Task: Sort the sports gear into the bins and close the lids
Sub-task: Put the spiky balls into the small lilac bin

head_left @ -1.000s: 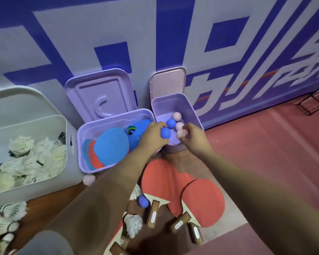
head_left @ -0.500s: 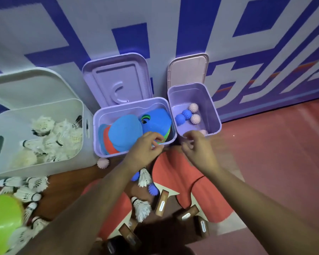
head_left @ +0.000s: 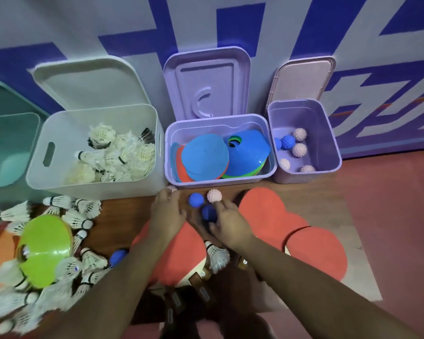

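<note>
Three spiky balls lie on the floor in front of the bins: a blue ball (head_left: 195, 199), a pink ball (head_left: 214, 195) and a darker blue ball (head_left: 208, 213). My right hand (head_left: 228, 222) has thumb and fingers around the darker blue ball. My left hand (head_left: 168, 212) reaches forward, fingers apart, its tips on a small pink ball (head_left: 173, 189) at the corner of the cone bin. The small purple bin (head_left: 333, 133) at the right holds several spiky balls. Another blue ball (head_left: 118, 256) lies beside my left forearm.
A purple bin (head_left: 218, 117) holds flat cones, a white bin (head_left: 39, 148) holds shuttlecocks, and a teal bin (head_left: 10, 143) stands far left. All lids lean open against the wall. Red paddles (head_left: 313, 250), a green cone (head_left: 44, 248) and several shuttlecocks (head_left: 59, 201) litter the floor.
Both hands left the small purple bin and came down to the floor. The right hand now closes around a blue ball; the left reaches the pink ball by the cone bin.
</note>
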